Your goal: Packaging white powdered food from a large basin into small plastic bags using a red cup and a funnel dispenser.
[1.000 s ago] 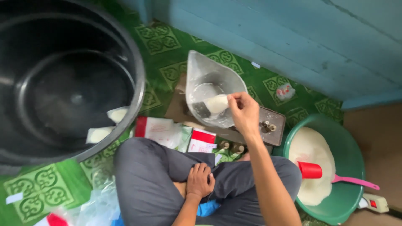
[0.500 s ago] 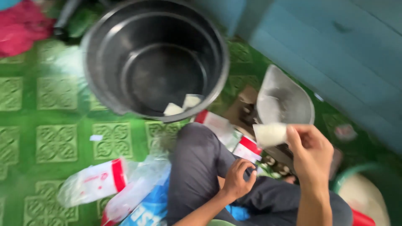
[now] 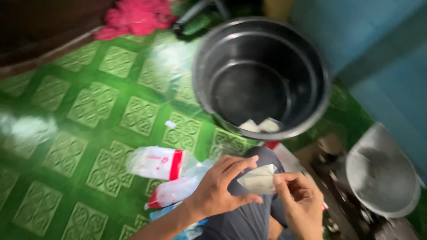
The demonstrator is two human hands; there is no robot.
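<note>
Both hands pinch a small white filled plastic pouch [image 3: 258,179] over the person's knee: left hand [image 3: 221,187] grips its left edge with thumb and fingers, right hand [image 3: 300,202] its right corner. Just beyond the pouch stands a big black bucket [image 3: 307,49] holding similar white packets [image 3: 259,126]. Left of pouch, red-and-white plastic bags [image 3: 156,162] lie on the green patterned floor [image 3: 66,133]. Right of pouch, clear measuring jug [image 3: 381,171].

I am seeing a small clear packet [image 3: 259,179] of white powder, lying pinched between both my hands. It is tilting slightly, its top corner sticking up.
</note>
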